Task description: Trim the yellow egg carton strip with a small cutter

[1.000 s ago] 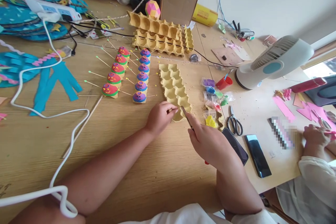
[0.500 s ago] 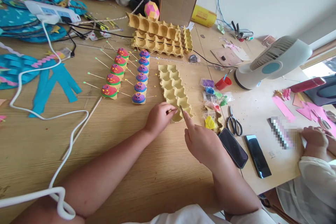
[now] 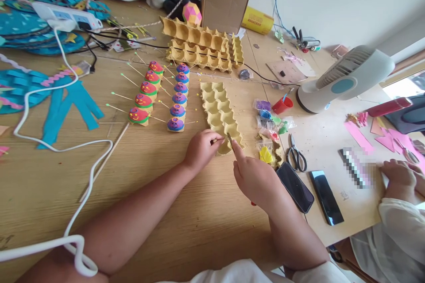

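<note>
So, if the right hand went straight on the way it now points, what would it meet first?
Most likely the pale yellow cardboard egg tray: the right hand points at its near end, though any height gap between them is unclear.

Has one pale egg carton (image 3: 216, 116) at centre, with five red-and-green domes (image 3: 138, 115) and six purple-and-blue domes (image 3: 177, 109) to its left. Includes two phones (image 3: 326, 197), one red cup (image 3: 282, 105) and one fan (image 3: 345, 75) on the right, plus one cardboard box (image 3: 226, 2) and one yellow roll (image 3: 258, 20) on the far side.
</note>
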A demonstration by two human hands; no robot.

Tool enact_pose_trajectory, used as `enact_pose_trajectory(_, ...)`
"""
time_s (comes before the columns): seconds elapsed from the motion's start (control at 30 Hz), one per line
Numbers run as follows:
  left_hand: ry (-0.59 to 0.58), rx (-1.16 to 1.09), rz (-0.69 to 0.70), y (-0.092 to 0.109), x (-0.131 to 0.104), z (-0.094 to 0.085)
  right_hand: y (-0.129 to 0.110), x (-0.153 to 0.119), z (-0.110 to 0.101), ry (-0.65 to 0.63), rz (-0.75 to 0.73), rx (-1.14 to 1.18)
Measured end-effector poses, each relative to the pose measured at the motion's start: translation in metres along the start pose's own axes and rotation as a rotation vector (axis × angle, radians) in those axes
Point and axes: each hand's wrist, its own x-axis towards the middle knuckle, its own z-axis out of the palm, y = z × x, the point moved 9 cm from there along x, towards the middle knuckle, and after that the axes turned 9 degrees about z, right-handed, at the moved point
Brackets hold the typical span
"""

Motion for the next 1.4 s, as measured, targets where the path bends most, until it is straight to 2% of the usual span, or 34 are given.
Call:
enact_pose_trajectory(0.43,-0.012,0.007,0.019,0.002,0.0,0.001,-0.003,0.012,0.003,0.044,-0.013,0.058)
enact_pose_trajectory(0.73,-0.025,0.016,0.015,0.002,0.0,0.001,-0.001,0.003,0.005,-0.016,-0.004,0.007)
enact_pose_trajectory(1.0,-0.033,0.02,0.011,0.001,0.0,0.001,-0.003,0.015,0.005,0.043,0.0,0.096)
enact_pose_trajectory(1.2,-0.021,0.008,0.014,0.002,0.0,0.0,0.007,0.002,-0.002,0.022,-0.008,0.072)
enact_pose_trajectory(1.4,-0.01,-0.014,-0.028,-0.001,-0.002,0.0,0.013,-0.014,-0.011,0.081,-0.045,0.05)
